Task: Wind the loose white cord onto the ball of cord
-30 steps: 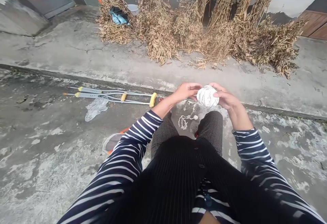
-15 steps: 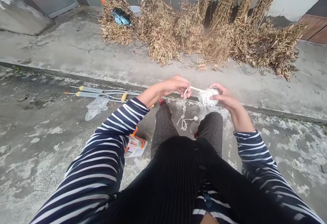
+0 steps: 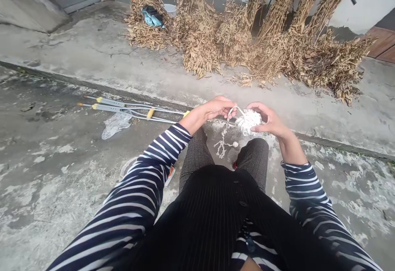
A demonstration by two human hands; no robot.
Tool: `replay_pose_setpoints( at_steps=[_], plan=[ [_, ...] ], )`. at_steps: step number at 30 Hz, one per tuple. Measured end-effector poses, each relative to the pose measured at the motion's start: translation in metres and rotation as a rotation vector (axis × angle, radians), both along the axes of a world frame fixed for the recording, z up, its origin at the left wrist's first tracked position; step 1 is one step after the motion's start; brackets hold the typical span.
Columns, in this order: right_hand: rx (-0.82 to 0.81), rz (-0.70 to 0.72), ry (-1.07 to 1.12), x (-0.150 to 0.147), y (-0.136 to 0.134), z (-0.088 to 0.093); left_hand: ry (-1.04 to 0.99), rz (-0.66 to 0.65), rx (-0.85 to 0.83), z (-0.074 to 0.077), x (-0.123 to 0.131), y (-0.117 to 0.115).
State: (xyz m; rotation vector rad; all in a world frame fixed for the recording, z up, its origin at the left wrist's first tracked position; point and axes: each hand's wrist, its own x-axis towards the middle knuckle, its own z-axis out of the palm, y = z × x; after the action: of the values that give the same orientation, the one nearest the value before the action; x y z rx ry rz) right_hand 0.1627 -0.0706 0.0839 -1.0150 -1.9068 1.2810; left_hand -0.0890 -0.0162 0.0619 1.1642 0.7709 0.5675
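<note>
My right hand (image 3: 266,119) is closed around a ball of white cord (image 3: 248,122), thumb below and fingers over the top. A short strand runs in a loose loop from the ball to my left hand (image 3: 220,108), whose fingers pinch it. From the left hand the cord drops toward the ground, where a knotted white length (image 3: 222,144) lies between my feet, with a small round lump at its right end.
Two crutches (image 3: 123,108) lie on the ground at left, beside a crumpled clear plastic bag (image 3: 115,125). A low concrete step (image 3: 148,71) crosses ahead. Dried plant bundles (image 3: 200,32) lean along the wall, with a blue and black cloth (image 3: 152,16) on one.
My left hand has moved right, closer to the ball, and the strand between has gone from taut to a slack loop. The ball has turned in my right hand.
</note>
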Motion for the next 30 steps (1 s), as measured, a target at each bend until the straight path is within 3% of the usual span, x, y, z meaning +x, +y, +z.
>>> replay_pose_setpoints(
  at_steps=[3,7,13,18,23,26,30],
  plan=[
    [-0.035,0.076,0.056,-0.003,0.0,-0.004,0.115,-0.16,0.066,0.006,-0.006,0.012],
    [-0.235,0.104,0.222,-0.007,0.002,-0.01,0.163,-0.301,0.094,0.014,-0.009,0.024],
    [-0.394,-0.134,0.504,-0.005,0.011,-0.006,-0.054,-0.171,0.172,0.014,0.001,0.016],
    [-0.398,-0.141,0.44,-0.003,0.008,0.014,-0.03,-0.113,0.311,0.021,0.015,0.016],
    [-0.335,-0.167,0.327,-0.002,0.0,0.026,0.037,-0.135,0.366,0.026,0.02,0.023],
    [-0.312,-0.204,0.331,0.002,0.001,0.036,0.057,-0.183,0.358,0.018,0.018,0.024],
    [-0.214,-0.255,0.33,0.012,0.006,0.061,0.024,-0.163,0.28,-0.011,0.015,0.023]
  ],
)
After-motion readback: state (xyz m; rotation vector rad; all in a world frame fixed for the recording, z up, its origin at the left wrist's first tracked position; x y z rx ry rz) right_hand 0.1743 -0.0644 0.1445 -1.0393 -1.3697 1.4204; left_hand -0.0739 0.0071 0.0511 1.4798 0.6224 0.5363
